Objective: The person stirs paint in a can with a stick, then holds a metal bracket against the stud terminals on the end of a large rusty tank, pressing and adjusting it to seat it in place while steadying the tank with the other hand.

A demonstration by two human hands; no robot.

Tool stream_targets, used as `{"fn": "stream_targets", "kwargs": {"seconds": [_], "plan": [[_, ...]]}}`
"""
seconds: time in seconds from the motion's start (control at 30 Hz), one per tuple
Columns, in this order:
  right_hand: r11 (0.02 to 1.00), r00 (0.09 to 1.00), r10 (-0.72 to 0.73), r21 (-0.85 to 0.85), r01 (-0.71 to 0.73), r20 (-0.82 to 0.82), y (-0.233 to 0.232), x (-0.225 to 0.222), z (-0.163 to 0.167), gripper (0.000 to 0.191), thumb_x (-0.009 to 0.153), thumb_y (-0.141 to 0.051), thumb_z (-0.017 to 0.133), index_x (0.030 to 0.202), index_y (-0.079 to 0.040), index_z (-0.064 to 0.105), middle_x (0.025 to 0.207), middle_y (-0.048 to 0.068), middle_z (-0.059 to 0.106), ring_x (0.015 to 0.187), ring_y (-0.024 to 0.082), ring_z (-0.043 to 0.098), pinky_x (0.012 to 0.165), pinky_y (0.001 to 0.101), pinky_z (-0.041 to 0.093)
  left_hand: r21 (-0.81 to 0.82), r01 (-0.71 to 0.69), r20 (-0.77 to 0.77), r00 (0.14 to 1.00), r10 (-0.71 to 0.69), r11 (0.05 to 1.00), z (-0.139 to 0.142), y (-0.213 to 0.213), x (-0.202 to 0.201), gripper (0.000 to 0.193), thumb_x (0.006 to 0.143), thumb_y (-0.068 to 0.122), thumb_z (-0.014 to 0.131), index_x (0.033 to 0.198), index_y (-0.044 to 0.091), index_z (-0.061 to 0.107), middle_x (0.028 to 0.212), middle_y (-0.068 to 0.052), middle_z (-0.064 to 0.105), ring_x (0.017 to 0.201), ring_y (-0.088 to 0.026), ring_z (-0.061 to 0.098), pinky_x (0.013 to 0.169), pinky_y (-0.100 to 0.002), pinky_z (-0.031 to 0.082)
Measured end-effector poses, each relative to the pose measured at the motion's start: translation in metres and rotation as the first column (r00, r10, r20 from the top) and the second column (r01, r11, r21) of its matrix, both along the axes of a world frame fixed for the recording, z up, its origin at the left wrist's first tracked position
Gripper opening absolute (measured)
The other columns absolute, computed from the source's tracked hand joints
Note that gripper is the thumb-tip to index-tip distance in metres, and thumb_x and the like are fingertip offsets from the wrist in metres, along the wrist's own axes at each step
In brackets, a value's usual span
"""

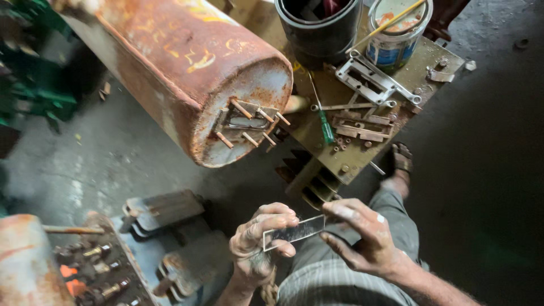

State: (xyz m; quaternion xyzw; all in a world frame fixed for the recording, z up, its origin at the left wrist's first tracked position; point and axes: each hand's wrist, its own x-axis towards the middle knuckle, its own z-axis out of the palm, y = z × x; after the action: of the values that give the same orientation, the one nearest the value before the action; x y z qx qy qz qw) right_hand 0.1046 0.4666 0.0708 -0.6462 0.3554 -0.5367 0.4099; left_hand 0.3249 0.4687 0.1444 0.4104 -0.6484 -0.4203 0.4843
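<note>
Both my hands hold a small clear rectangular plate (pixel 294 232) low in the head view. My left hand (pixel 258 241) pinches its left end between thumb and fingers. My right hand (pixel 362 235) grips its right end with its fingertips. Both hands are smeared with grime. Above them lies a large rusty cylinder (pixel 187 62) on its side, its end face carrying a small plate with several copper studs (pixel 249 124) sticking out.
An olive metal bench (pixel 351 113) holds a green-handled screwdriver (pixel 324 122), metal frames, bolts, a black pot (pixel 317 28) and a paint tin (pixel 396 34). Rusty grey machinery (pixel 164 238) sits at lower left. My sandalled foot (pixel 401 164) rests on the concrete floor.
</note>
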Motion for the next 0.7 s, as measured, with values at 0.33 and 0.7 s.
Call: {"fn": "stream_targets", "kwargs": {"seconds": [0.33,0.7], "plan": [[0.961,0.987,-0.129,-0.235,0.148,0.091,-0.015,0.033,-0.011,0.055,0.08,-0.006,0.085,0.129,-0.005,0.061,0.113,0.017,0.069,0.096,0.028,0.075,0.076,0.0343,0.063,0.166,0.171,0.054,0.982,-0.182,0.971,0.038,-0.035,0.014,0.041,0.091,0.015,0.084,0.126,-0.001,0.069,0.115,-0.014,0.074,0.109,-0.027,0.068,0.095,-0.035,0.057],[0.847,0.88,-0.448,-0.238,0.475,0.16,-0.1,0.08,-0.016,0.049,0.083,0.001,0.084,0.128,-0.008,0.065,0.117,0.015,0.065,0.095,0.024,0.071,0.08,0.0346,0.06,-0.744,0.156,0.59,0.609,0.53,0.649,0.096,-0.104,0.041,0.051,0.088,0.039,0.08,0.13,0.013,0.065,0.147,-0.019,0.05,0.14,-0.037,0.048,0.118,-0.053,0.041]]}}
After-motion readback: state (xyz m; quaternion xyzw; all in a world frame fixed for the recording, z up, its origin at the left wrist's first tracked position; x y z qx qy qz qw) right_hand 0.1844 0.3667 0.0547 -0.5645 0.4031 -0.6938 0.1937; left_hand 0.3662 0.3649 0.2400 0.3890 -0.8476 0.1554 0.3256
